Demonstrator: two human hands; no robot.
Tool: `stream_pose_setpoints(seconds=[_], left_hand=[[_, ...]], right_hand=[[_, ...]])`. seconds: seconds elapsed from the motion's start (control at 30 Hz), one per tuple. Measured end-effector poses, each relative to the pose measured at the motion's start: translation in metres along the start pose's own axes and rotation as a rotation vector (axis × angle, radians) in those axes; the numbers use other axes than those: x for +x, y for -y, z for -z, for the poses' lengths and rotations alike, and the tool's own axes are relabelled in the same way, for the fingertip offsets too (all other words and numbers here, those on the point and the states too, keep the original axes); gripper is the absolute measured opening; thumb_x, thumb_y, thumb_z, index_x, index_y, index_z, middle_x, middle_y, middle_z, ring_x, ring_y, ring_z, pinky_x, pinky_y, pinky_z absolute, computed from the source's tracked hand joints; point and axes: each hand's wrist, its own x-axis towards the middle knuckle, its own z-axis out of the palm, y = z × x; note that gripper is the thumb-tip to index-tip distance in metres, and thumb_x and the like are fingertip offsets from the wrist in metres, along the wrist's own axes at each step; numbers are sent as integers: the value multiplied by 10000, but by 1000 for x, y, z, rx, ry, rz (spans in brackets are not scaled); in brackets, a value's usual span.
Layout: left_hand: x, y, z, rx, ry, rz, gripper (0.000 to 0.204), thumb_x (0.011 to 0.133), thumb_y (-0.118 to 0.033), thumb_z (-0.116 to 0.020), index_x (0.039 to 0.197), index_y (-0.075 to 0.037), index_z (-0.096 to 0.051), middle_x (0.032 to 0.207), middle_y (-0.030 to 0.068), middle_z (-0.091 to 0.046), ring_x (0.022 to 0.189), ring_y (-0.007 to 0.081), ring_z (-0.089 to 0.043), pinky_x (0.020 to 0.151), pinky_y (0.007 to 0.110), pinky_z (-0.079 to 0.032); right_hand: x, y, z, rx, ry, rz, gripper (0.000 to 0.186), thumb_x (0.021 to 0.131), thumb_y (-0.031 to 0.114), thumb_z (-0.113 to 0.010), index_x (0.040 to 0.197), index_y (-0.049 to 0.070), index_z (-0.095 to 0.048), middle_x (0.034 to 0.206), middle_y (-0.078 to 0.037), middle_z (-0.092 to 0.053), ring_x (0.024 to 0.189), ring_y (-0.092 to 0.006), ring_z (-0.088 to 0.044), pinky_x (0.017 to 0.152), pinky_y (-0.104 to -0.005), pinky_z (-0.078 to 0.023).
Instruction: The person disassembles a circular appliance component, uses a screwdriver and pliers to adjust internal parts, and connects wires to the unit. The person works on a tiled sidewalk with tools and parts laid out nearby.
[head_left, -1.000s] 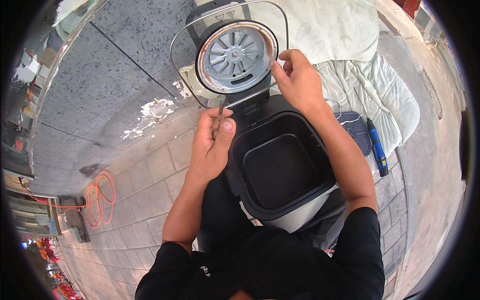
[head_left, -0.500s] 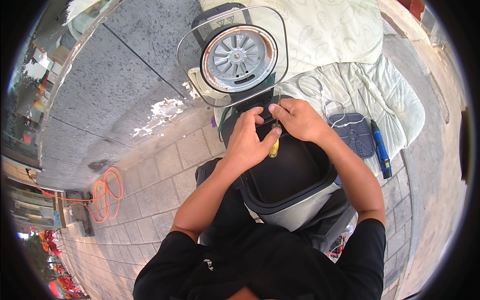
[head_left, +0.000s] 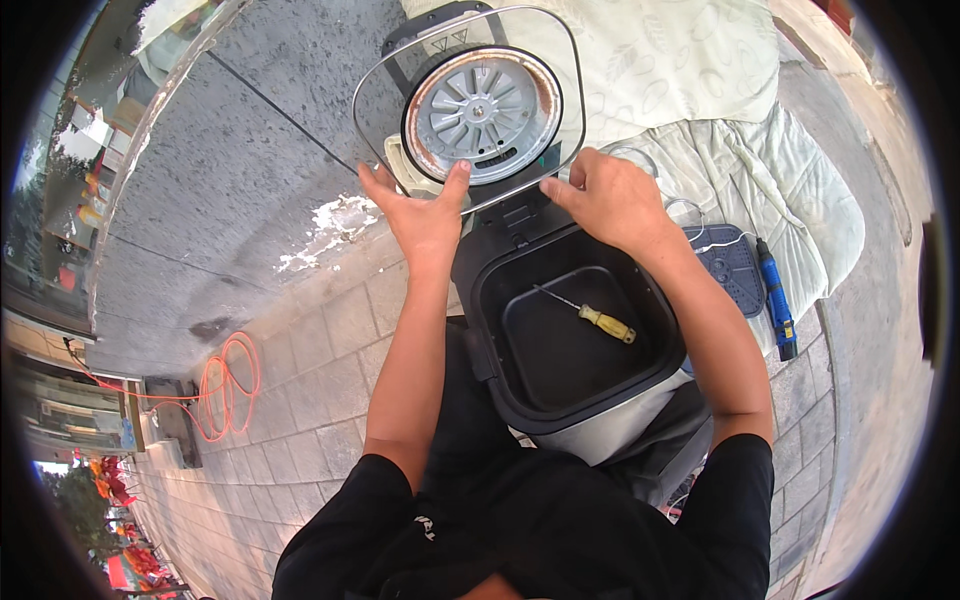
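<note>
My left hand (head_left: 425,215) has thumb and fingers spread at the lower left of the wire frame (head_left: 581,60), its thumb at the rim of the round metal plate (head_left: 478,112), which is rust-stained. My right hand (head_left: 610,200) has curled fingers at the frame's lower right corner and appears to pinch it. The plate is on the raised lid (head_left: 418,30) of a black appliance. Below, a yellow-handled screwdriver (head_left: 605,322) lies in the square black basin (head_left: 545,370).
A pale quilted cloth (head_left: 670,60) holds a blue-grey tray (head_left: 722,275), white cables and a blue power tool (head_left: 775,295). A grey weathered wall (head_left: 230,150) borders the left. An orange hose (head_left: 230,375) lies coiled on the paving (head_left: 320,420).
The screwdriver, earlier in my hands, now lies in the basin. My hands have moved up and apart to the wire frame and plate.
</note>
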Motion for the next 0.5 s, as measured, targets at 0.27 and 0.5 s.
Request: stream_pose_setpoints(seconds=[0.27,0.5], left_hand=[[-9,-16,-22,77,-110,-79,1351,766,-261,-988,1693,53,-57,1623,333,-373,1516,416,-435,1250,491,-373],[-8,-31,-23,97,-116,-91,1299,789,-168,-957,1708,6,-55,1568,294,-432,1423,399,-530,1185,503,-434]], right_hand=[[51,0,-34,227,-455,6,1422,754,616,-940,1660,-127,-136,1618,-354,-378,1467,-469,-486,1177,-482,-486],[60,21,-60,349,-559,-75,1448,698,543,-995,1639,-144,-135,1555,-339,-430,1412,-454,-517,1172,-511,-452]])
